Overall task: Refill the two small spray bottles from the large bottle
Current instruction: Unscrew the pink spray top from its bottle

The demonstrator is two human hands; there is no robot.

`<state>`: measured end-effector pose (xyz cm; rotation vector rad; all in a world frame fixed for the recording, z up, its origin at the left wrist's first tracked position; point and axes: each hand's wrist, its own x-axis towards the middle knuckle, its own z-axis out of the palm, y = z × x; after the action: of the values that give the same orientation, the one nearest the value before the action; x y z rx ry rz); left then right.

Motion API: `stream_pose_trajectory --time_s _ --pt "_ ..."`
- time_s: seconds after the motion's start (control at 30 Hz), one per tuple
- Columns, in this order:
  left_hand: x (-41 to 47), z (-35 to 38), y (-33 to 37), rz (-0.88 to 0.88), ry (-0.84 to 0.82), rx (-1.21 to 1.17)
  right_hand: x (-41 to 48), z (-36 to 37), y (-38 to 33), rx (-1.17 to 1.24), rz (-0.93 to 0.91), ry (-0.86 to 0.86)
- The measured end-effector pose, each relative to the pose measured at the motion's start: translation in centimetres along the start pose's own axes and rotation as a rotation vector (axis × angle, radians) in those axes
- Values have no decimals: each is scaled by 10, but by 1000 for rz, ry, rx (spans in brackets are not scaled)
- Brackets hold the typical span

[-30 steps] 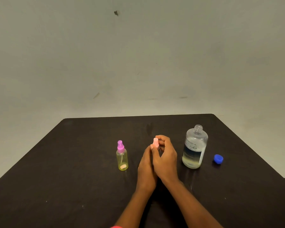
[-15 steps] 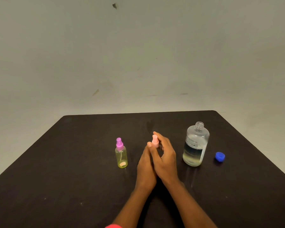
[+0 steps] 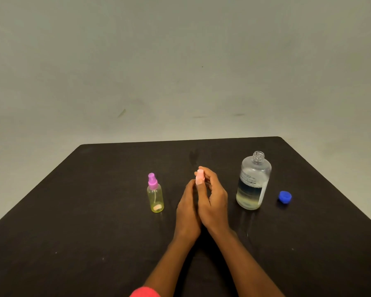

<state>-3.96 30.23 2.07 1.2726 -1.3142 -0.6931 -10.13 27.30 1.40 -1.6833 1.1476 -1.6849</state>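
Head view. Looking down on a dark counter (image 3: 94, 211), with its far edge against a pale wall (image 3: 180, 61) and the far right corner rounded just behind the large bottle (image 3: 253, 183). Open counter to the far left, along the back edge and across the near strip on either side of the forearms.

Gripping the pink-topped spray bottle (image 3: 199, 177) at mid-counter between both hands. Only the pink top visible above them, upright, with the body hidden. Left hand (image 3: 187, 213) back-up and wrapped round the hidden body. Right hand (image 3: 214, 202) pressed against it, with fingers (image 3: 209, 175) and thumb clamped on the pink top. Both forearms converging from the near edge, a red sleeve (image 3: 145, 292) at the left one.

Left of the hands, apart from them, the yellow spray bottle (image 3: 155, 198), upright, purple top on. Right of the hands, near but not touching, the large bottle, upright, neck uncapped, liquid filling the lower part. Further right, lying alone on the counter, the blue cap (image 3: 284, 197).
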Motion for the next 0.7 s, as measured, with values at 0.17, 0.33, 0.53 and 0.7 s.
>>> stream_pose_trajectory --time_s 0.17,0.33,0.53,0.7 --pt "-2 1 4 -77 -16 -148 2 2 -5 24 -45 44" --pt "-3 2 8 -117 -27 -224 6 3 -1 -7 -41 120" --pt "-2 0 3 -40 -33 -101 3 0 1 -17 -49 57" --pt "-1 -1 1 -19 -25 -31 1 -1 3 -31 -39 2"
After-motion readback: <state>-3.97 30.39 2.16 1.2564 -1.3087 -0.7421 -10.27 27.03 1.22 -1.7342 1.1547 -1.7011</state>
